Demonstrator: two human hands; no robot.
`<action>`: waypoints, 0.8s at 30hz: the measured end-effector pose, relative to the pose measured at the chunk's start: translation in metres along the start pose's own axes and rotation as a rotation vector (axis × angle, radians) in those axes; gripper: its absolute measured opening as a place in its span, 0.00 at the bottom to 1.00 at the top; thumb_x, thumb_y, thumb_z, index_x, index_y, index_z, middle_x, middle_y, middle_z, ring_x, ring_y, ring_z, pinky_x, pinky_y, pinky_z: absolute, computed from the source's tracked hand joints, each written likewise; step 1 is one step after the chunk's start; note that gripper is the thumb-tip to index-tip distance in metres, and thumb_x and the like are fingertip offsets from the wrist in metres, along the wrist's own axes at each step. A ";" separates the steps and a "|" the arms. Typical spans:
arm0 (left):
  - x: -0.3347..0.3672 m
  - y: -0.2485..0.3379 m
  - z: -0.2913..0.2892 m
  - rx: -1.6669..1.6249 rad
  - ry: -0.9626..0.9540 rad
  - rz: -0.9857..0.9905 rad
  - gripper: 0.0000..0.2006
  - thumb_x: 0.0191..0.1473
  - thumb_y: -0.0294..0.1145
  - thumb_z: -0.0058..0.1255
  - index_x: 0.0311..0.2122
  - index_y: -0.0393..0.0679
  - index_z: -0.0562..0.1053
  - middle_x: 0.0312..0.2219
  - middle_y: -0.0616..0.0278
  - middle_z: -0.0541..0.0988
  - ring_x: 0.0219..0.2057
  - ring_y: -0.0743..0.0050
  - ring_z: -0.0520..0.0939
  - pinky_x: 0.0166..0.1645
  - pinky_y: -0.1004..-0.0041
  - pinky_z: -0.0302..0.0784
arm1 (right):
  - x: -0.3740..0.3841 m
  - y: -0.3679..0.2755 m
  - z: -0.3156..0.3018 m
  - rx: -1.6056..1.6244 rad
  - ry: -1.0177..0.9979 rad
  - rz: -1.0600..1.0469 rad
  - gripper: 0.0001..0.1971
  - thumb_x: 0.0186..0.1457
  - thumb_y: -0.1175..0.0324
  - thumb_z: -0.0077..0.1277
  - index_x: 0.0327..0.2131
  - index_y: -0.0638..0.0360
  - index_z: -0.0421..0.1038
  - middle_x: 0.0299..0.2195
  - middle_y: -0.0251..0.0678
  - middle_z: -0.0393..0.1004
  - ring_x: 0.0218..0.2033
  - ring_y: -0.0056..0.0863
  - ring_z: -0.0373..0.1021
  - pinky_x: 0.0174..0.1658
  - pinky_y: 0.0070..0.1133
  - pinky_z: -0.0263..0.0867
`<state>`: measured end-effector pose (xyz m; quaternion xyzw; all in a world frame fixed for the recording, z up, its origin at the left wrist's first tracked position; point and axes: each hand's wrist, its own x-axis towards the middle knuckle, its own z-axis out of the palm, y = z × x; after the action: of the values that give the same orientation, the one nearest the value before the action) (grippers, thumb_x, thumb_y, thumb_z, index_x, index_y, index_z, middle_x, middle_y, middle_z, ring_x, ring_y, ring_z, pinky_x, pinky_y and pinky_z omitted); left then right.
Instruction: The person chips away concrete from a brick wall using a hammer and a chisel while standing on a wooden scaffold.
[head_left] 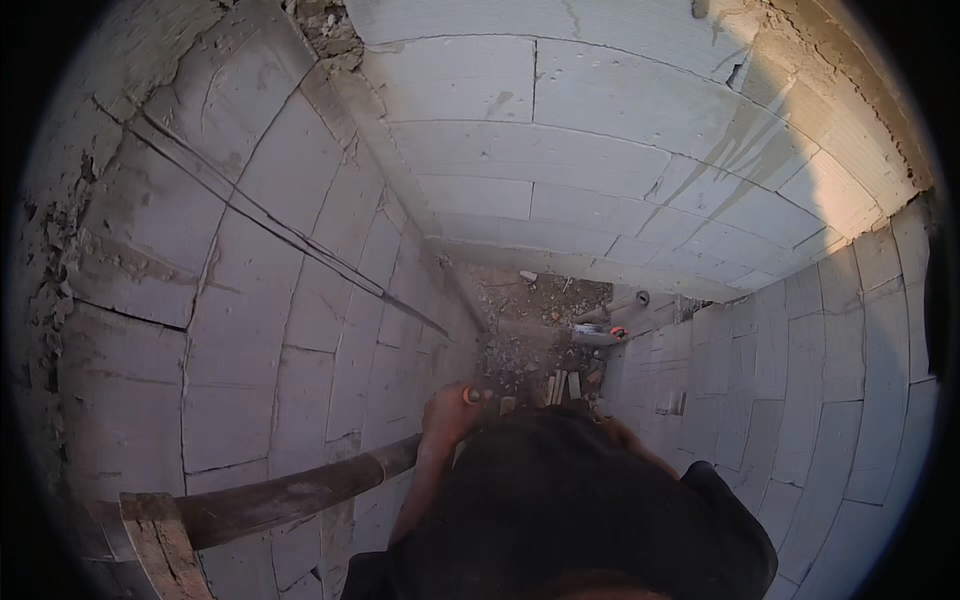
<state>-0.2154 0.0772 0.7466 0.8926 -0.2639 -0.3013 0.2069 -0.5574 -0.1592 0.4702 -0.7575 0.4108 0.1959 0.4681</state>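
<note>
On the left, my left hand (447, 412) is closed around an orange-and-black handle (472, 396). The rest of that tool is hidden or too dark to make out. My right forearm (645, 450) shows at the right of my dark shirt (590, 500); the shirt hides the fingers of that hand, and whatever they may hold cannot be seen. Below my hands, the floor (520, 345) is strewn with rubble and a few pale strips (560, 386). Farther off, a tool with an orange-red part (617, 331) lies by a pale block (592, 335).
Pale block walls rise close on the left (250, 330), ahead (460, 80) and on the right (780, 400). A dark pipe (290, 505) runs beside my left arm, near an upright wooden piece (162, 545). Dark cables (300, 238) run along the left wall.
</note>
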 end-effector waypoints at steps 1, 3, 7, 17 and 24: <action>0.006 0.006 -0.005 -0.094 0.014 0.144 0.15 0.53 0.44 0.58 0.32 0.40 0.75 0.27 0.48 0.77 0.33 0.42 0.79 0.35 0.58 0.72 | 0.006 0.002 0.011 -0.021 -0.013 -0.046 0.16 0.57 0.60 0.51 0.39 0.65 0.72 0.25 0.47 0.76 0.21 0.40 0.71 0.28 0.35 0.66; 0.022 0.020 -0.017 -0.067 0.082 0.229 0.16 0.52 0.41 0.59 0.27 0.38 0.72 0.24 0.48 0.74 0.31 0.43 0.76 0.35 0.56 0.70 | 0.016 -0.001 0.027 0.007 -0.020 -0.069 0.16 0.57 0.60 0.51 0.39 0.65 0.72 0.25 0.47 0.76 0.21 0.40 0.71 0.28 0.35 0.66; 0.067 0.019 -0.034 0.003 0.399 0.343 0.11 0.49 0.37 0.63 0.30 0.42 0.75 0.32 0.53 0.77 0.37 0.49 0.75 0.42 0.58 0.71 | 0.056 -0.040 0.026 0.264 0.022 0.112 0.20 0.58 0.54 0.53 0.31 0.66 0.71 0.19 0.36 0.70 0.17 0.29 0.66 0.22 0.29 0.62; 0.076 0.091 -0.013 0.193 0.373 0.501 0.18 0.48 0.43 0.63 0.44 0.50 0.78 0.41 0.53 0.71 0.46 0.54 0.71 0.48 0.59 0.69 | -0.005 -0.265 -0.069 0.885 -0.103 0.085 0.19 0.59 0.47 0.50 0.32 0.55 0.68 0.17 0.27 0.66 0.13 0.17 0.60 0.16 0.18 0.57; 0.070 0.092 0.010 0.075 0.081 0.408 0.28 0.48 0.50 0.60 0.54 0.52 0.72 0.40 0.52 0.71 0.34 0.48 0.80 0.35 0.56 0.76 | 0.004 -0.319 -0.076 1.194 -0.219 0.052 0.22 0.59 0.42 0.48 0.33 0.54 0.69 0.18 0.25 0.67 0.12 0.15 0.59 0.15 0.16 0.57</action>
<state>-0.2062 -0.0379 0.7579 0.8392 -0.4415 -0.2069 0.2407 -0.3050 -0.1557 0.6791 -0.3291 0.4175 0.0198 0.8468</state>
